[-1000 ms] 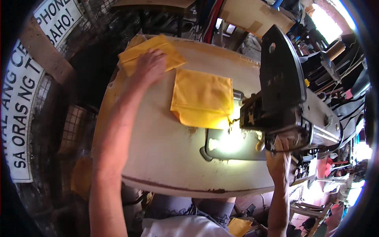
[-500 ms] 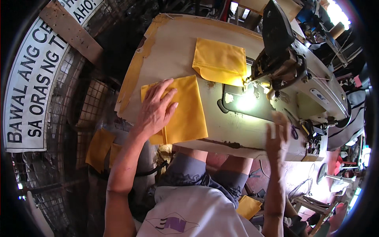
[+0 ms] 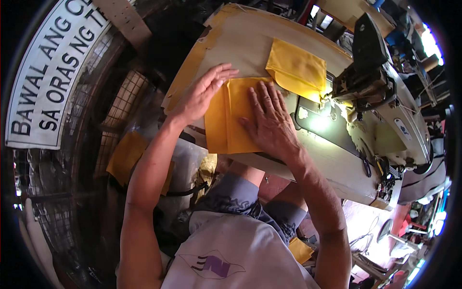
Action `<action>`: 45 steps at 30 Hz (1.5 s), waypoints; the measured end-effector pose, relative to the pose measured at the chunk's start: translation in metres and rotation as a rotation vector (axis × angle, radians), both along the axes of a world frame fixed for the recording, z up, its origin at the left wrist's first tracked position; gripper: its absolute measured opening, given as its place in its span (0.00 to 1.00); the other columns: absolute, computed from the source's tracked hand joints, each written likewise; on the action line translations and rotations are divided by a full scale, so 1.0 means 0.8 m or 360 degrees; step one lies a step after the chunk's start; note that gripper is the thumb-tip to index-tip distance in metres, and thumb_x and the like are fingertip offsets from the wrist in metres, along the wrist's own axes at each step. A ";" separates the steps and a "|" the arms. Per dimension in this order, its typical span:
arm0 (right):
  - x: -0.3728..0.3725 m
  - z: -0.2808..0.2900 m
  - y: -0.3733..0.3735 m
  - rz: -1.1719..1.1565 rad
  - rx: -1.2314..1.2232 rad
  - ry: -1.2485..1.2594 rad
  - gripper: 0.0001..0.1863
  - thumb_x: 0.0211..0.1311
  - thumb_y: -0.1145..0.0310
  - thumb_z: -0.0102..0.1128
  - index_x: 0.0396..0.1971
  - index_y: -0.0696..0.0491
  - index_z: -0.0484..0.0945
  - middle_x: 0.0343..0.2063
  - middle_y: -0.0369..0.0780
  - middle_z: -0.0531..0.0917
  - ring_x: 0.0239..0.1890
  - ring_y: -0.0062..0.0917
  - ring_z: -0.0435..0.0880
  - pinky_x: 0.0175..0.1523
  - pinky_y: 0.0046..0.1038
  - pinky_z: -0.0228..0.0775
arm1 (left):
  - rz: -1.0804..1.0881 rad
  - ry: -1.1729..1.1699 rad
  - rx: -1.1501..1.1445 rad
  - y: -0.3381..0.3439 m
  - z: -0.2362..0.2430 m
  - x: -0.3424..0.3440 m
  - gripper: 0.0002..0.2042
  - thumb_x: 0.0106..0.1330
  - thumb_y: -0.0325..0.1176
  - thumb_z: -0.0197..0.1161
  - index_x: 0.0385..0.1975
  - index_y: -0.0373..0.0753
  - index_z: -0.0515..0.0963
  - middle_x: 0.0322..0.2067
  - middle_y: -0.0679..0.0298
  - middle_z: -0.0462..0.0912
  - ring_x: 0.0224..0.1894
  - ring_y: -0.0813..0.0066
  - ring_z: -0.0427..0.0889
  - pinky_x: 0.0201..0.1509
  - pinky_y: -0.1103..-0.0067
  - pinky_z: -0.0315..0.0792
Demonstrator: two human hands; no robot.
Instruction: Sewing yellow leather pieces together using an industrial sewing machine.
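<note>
A yellow fabric piece (image 3: 219,126) with a long seam or fold line lies on the sewing table's near left part. Flat on its right half rests my right hand (image 3: 272,120), fingers stretched out. My left hand (image 3: 207,94) is at the cloth's upper left edge, fingers extended and holding nothing; whether its palm touches the cloth I cannot tell. Farther off, a second yellow fabric piece (image 3: 297,65) lies with one corner by the needle area of the sewing machine (image 3: 368,91), under a bright lamp spot.
Scissors (image 3: 367,167) and small tools lie at the table's (image 3: 231,36) right side. More yellow cloth (image 3: 126,156) hangs at the left, and another yellow piece (image 3: 301,250) is below on the right. A wire mesh wall with a white sign (image 3: 48,82) stands at the left.
My right hand has moved left from beside the machine onto the fabric piece. My left hand has shifted from the cloth's middle to its upper left edge. The view has turned somewhat.
</note>
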State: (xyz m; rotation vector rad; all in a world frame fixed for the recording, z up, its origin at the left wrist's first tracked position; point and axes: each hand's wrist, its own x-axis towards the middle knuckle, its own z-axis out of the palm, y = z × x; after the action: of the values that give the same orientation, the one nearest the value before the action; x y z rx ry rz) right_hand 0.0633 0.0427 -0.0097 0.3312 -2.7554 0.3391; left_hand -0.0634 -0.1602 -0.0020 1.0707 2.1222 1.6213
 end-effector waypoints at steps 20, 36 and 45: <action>-0.006 0.006 -0.003 -0.0015 0.0074 -0.0003 0.38 0.68 0.45 0.55 0.68 0.58 0.67 0.69 0.57 0.63 0.74 0.53 0.58 0.77 0.49 0.48 | 0.0267 0.1227 -0.1012 -0.043 0.017 0.029 0.29 0.71 0.50 0.60 0.65 0.35 0.71 0.69 0.59 0.66 0.72 0.59 0.62 0.77 0.63 0.57; -0.003 0.007 0.000 0.0012 0.0087 -0.0058 0.39 0.68 0.45 0.55 0.69 0.59 0.66 0.69 0.57 0.64 0.74 0.53 0.57 0.77 0.49 0.47 | 0.0176 0.1411 -0.1125 -0.017 0.015 -0.004 0.22 0.69 0.31 0.53 0.62 0.33 0.70 0.61 0.53 0.70 0.63 0.54 0.70 0.69 0.62 0.66; -0.015 0.018 0.016 0.0338 -0.0016 0.0163 0.33 0.65 0.51 0.62 0.63 0.58 0.73 0.63 0.53 0.73 0.69 0.47 0.68 0.74 0.47 0.56 | -0.0289 0.1223 -0.0647 0.018 0.010 -0.007 0.27 0.70 0.24 0.53 0.70 0.42 0.65 0.69 0.54 0.67 0.71 0.56 0.66 0.76 0.64 0.58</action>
State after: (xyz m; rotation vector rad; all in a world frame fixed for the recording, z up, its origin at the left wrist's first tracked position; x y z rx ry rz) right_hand 0.0515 0.0556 0.0049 0.6235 -2.6223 0.3778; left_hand -0.0688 -0.1456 0.0056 1.8559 2.5215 0.6792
